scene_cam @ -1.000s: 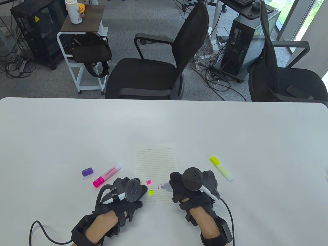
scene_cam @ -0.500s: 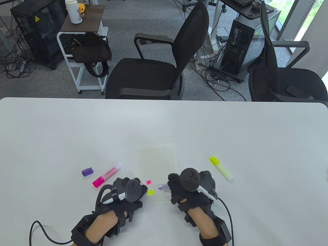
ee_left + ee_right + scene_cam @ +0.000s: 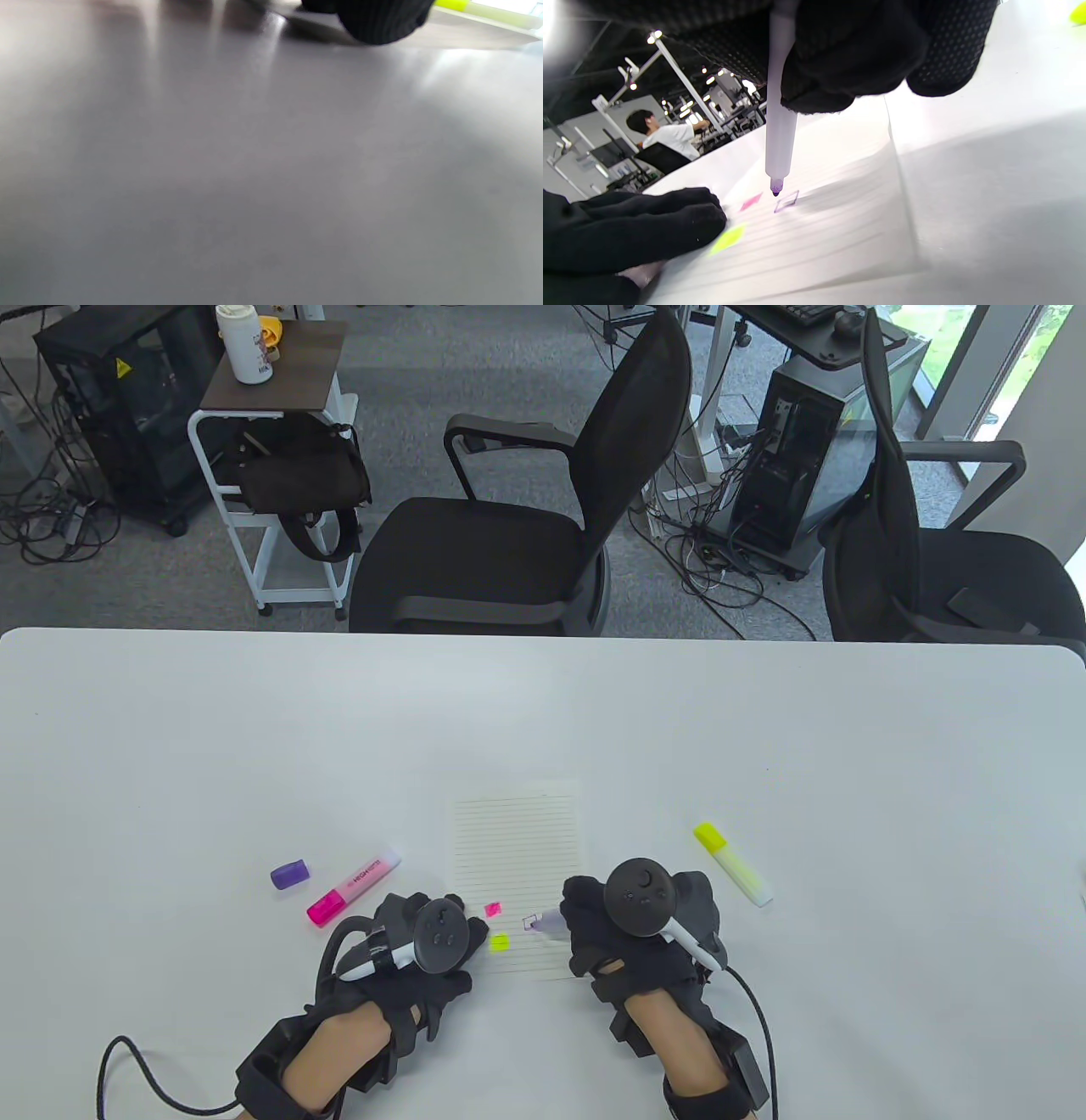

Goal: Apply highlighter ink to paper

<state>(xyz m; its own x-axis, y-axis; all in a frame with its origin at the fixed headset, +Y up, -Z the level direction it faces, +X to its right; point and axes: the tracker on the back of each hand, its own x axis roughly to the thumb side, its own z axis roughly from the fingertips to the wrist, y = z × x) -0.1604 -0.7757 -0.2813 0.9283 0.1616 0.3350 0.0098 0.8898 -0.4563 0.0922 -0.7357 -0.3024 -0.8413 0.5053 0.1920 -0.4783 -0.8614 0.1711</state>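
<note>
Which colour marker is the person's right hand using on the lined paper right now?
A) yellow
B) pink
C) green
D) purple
D: the right hand grips a pale highlighter with a purple tip at a purple outline on the paper.

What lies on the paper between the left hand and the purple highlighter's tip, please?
Two filled squares, pink and yellow, sit between the left hand and the tip; the table view shows this.
</note>
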